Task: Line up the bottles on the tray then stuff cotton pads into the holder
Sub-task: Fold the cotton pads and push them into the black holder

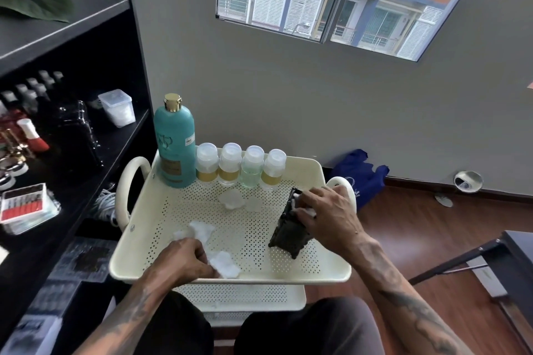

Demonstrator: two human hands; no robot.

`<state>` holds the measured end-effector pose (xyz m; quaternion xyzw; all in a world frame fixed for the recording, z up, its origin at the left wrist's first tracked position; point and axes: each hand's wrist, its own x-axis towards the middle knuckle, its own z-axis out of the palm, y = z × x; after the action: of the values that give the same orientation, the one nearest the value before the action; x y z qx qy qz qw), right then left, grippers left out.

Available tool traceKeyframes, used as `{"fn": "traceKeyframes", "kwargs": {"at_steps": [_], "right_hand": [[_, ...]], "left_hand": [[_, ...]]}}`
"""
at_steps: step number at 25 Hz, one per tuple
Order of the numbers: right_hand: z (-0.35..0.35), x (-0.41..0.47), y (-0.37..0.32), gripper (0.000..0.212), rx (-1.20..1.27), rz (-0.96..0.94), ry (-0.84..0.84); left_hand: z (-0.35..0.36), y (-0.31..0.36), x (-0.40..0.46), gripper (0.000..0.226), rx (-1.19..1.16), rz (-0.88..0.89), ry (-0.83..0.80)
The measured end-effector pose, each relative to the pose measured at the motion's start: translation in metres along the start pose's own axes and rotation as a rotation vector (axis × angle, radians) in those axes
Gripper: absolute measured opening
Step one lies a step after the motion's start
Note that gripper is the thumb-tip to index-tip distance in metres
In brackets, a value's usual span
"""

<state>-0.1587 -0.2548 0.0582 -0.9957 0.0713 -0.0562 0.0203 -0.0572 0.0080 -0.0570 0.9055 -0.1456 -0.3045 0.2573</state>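
One tray (314,173), cream, perforated, is your landmark; everything below is placed against it.

Item: teal bottle (174,141), tall, gold cap, upright at the tray's far left corner.

Item: four small bottles (241,167), clear-capped, upright along the tray's far wall, in a row just beside the teal bottle. Judged: the lining-up part looks done.

Item: holder (287,235), dark, tilted, on the tray floor toward its right side. Your right hand (326,216) is over its upper end, fingers curled around a white pad and pressing it into the opening. Stuffing is under way; how full the holder is cannot be told.

Item: loose pads, on the tray floor. Two (230,199) lie mid-tray, in front of the small bottles, untouched. One (199,230) lies toward the near left. One (225,264) sits at the near rim, pinched by your left hand (184,259), fingers closed on its edge.

Remaining, as a judgement: at least four pads outside the holder are still to go in, plus the one at the opening to be seated.
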Motion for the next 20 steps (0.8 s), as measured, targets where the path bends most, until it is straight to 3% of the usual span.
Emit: {"fn": "traceKeyframes", "kwargs": {"at_steps": [4, 7, 9, 11, 12, 13, 15, 17, 20], "right_hand": [[-0.007, -0.003, 0.007, 0.073, 0.058, -0.080, -0.247], [-0.001, -0.006, 0.006, 0.065, 0.000, -0.102, -0.346], [0.002, -0.011, 0.008, 0.051, 0.096, -0.116, -0.200], [0.009, -0.020, 0.016, 0.036, 0.222, -0.111, 0.097], [0.014, -0.024, 0.022, 0.040, 0.281, -0.083, 0.182], [0.019, -0.029, 0.027, 0.052, 0.340, -0.038, 0.198], [0.029, -0.036, 0.033, 0.087, 0.484, 0.089, 0.074], [0.043, -0.040, 0.036, 0.112, 0.658, 0.182, -0.031], [0.065, -0.043, 0.037, 0.109, 0.839, 0.214, 0.035]], "left_hand": [[-0.001, -0.001, 0.002, 0.039, -0.004, -0.006, -0.004], [-0.001, 0.000, -0.001, 0.034, -0.013, 0.017, -0.002], [0.000, -0.002, -0.003, 0.025, -0.063, 0.050, 0.019], [0.001, -0.003, -0.005, 0.019, -0.091, 0.098, 0.073], [0.003, -0.004, -0.008, 0.021, -0.074, 0.128, 0.128], [0.006, -0.006, -0.010, 0.027, -0.043, 0.163, 0.206], [0.008, -0.008, -0.014, 0.041, 0.006, 0.290, 0.352], [0.003, -0.006, -0.014, 0.048, 0.117, 0.512, 0.388], [-0.005, 0.007, -0.008, 0.027, 0.465, 0.726, 0.276]]}}
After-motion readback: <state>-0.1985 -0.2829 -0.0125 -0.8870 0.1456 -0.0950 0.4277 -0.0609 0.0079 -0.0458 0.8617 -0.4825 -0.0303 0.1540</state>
